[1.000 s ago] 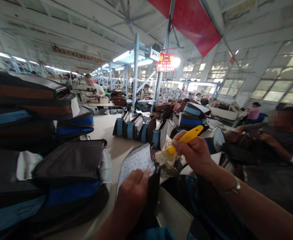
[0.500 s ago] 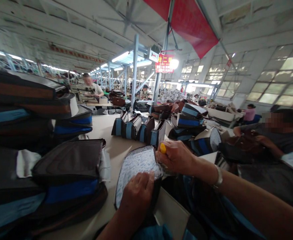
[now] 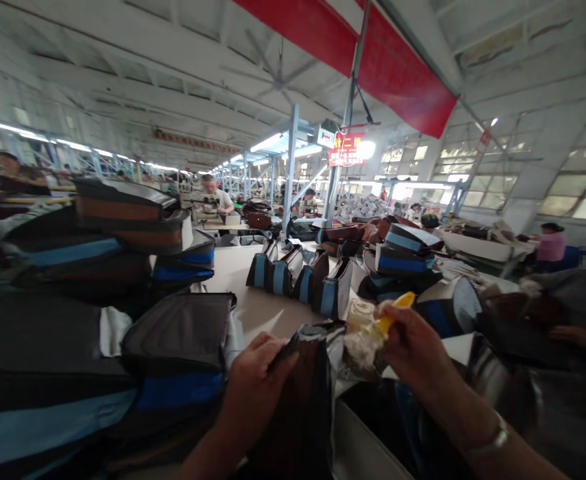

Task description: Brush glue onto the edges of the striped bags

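My left hand (image 3: 259,373) is closed on the upper edge of a dark bag (image 3: 305,393), thumb on the near face and fingers behind. The bag stands upright in front of me, its brown-black side facing me. My right hand (image 3: 415,347) pinches a yellow-handled brush (image 3: 401,303), its head pointing down to the left. That head is over a pale, crusted container (image 3: 361,357) just right of the bag; whether it touches the contents I cannot tell. Behind them, several small dark bags with light-blue strips (image 3: 305,283) stand in a row.
Stacked dark bags with blue and brown bands (image 3: 183,347) crowd the left side. More bags (image 3: 405,253) are piled at the back right. A co-worker (image 3: 577,313) sits close on the right. The pale tabletop (image 3: 265,310) shows between the stacks.
My right hand has moved right from the bag's edge to the container with the brush. The bag has turned upright, hiding its patterned light lining. My view has shifted left and up.
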Demonstrator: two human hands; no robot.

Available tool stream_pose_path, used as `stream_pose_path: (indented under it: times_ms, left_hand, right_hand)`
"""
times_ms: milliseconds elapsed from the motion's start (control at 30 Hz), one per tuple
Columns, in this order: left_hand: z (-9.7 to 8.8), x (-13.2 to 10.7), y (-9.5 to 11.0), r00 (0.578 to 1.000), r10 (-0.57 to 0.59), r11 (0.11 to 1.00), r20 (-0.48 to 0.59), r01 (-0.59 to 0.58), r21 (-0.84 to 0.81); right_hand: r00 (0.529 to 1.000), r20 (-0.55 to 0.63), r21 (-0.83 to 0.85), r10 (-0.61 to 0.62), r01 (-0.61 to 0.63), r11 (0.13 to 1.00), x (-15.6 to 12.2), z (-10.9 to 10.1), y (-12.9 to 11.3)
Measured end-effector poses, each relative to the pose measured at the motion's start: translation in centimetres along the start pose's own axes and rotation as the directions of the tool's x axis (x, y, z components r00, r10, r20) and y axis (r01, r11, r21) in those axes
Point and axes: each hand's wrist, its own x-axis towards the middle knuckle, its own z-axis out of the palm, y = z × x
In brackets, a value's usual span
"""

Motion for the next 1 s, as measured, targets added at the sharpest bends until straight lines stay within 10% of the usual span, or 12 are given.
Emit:
stream_pose_path:
  times_ms: [133,267,667,867,1000]
  left_hand:
    - [-0.6,0.2,-2.2,0.971,-0.237,0.972,-0.046,0.237,0.0]
    - [-0.1,-1.1,-4.4,0.964,-0.227,0.946,-0.136,0.252,0.206]
    - [0.3,-2.3,-1.4,0.929,-0.366,0.895,0.049,0.337,0.294]
    - [0.0,-1.2,-3.2,0.893,-0.441,0.889,0.088,0.421,0.179]
    - [-0.1,-0.5,-3.3,0.889,-0.437,0.898,0.134,0.423,0.122]
  right_hand:
    - [0.945,0.252,0.332,0.207,-0.285,0.899,-1.5,1.0,5.8]
    - [0.917,0.334,0.496,0.22,-0.37,0.786,-2.5,3.6,8.9]
    - [0.919,0.192,0.574,0.344,-0.39,0.72,-2.2,5.4,13.0]
    - [0.979,-0.176,0.14,-0.1,0.126,0.982,-0.4,3.1,8.1]
    - [0.914,0.075,-0.336,-0.4,0.4,0.852,-0.3,3.8,7.6]
